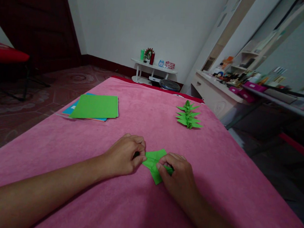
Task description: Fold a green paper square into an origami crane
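A partly folded piece of green paper (152,158) lies low over the pink cloth, between my two hands. My left hand (127,154) pinches its left corner between thumb and fingertips. On the other side, my right hand (177,170) is closed on the paper's right part, the thumb pressing on top and the curled fingers hiding some of it. Creases and a pointed flap show in the middle. Farther off to the right stand several folded green paper pieces (189,116) with pointed tips, lined up in a row.
A stack of coloured paper sheets (96,106), green on top with blue beneath, lies at the left on the pink cloth (142,106). Beyond the far edge is a small white table (155,67). A cluttered counter (230,86) runs along the right, and a red chair (8,53) stands left.
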`<state>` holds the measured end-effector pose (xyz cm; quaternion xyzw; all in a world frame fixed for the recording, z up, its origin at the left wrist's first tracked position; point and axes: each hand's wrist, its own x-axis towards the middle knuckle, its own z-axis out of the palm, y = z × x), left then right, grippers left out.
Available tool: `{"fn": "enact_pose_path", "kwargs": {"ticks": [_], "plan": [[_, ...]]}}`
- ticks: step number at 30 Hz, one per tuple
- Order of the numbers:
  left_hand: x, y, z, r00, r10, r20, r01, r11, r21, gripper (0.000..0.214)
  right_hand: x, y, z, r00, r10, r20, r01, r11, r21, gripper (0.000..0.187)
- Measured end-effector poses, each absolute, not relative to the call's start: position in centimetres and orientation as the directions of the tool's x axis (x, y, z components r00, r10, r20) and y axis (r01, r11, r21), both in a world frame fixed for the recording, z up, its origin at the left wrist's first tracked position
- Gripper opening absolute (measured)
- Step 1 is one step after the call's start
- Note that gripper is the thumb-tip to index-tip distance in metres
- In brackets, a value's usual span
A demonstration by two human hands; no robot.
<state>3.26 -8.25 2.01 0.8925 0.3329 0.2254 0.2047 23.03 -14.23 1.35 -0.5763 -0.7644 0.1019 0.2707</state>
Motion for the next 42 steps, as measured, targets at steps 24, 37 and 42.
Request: {"fn": "enact_pose_path", "kwargs": {"ticks": [24,37,42], "plan": [[4.6,-9.7,1.4,0.786,0.5,0.365,0.409,-0.862,0.299,0.018,22.6,-14.2,0.9,-0.154,0.938,0.312,0.884,0.272,-0.381,0.005],[4.5,-9.7,1.4,0.79,0.531,0.305,0.386,-0.818,0.426,0.028,26.9,-12.2,3.4,-0.29,0.952,-0.095,0.409,0.034,-0.912,0.013],[4.5,-9.6,1.3,0.763,0.563,0.317,0.372,-0.784,0.497,0.028,27.2,-12.2,3.3,-0.305,0.95,-0.069,0.61,0.139,-0.78,0.012]]}}
